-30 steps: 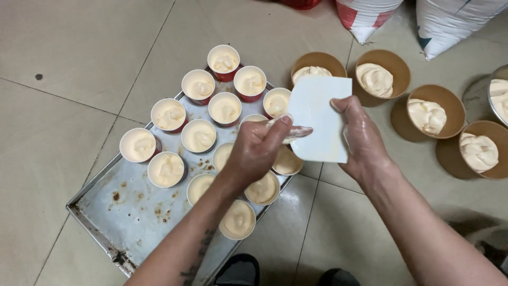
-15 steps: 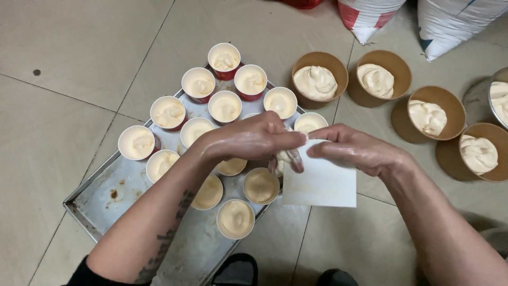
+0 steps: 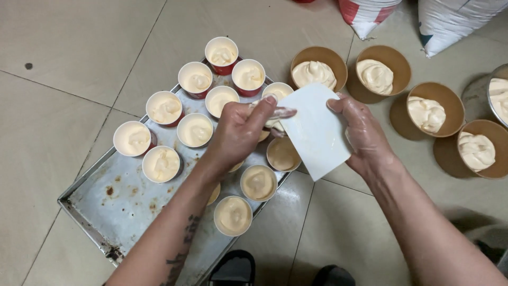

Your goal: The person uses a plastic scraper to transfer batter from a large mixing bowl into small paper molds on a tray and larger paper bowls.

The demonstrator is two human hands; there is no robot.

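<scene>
My right hand (image 3: 365, 139) grips a white plastic scraper (image 3: 316, 132), held tilted over the right edge of a metal baking tray (image 3: 114, 204). My left hand (image 3: 241, 132) hovers above the tray with its forefinger stretched out along the scraper's upper edge, batter on the fingertip. Several small paper cups filled with pale batter (image 3: 196, 130) stand in rows on the tray. Some cups are partly hidden under my left hand.
Several brown paper bowls of batter (image 3: 435, 108) sit on the tiled floor to the right. A metal bowl (image 3: 497, 98) shows at the right edge. Two sacks (image 3: 455, 21) lean at the top. My shoes (image 3: 233, 267) are at the bottom.
The scraper was lowered flat near the cups half a second ago; now it is raised and tilted again, with my left forefinger wiping along its edge.
</scene>
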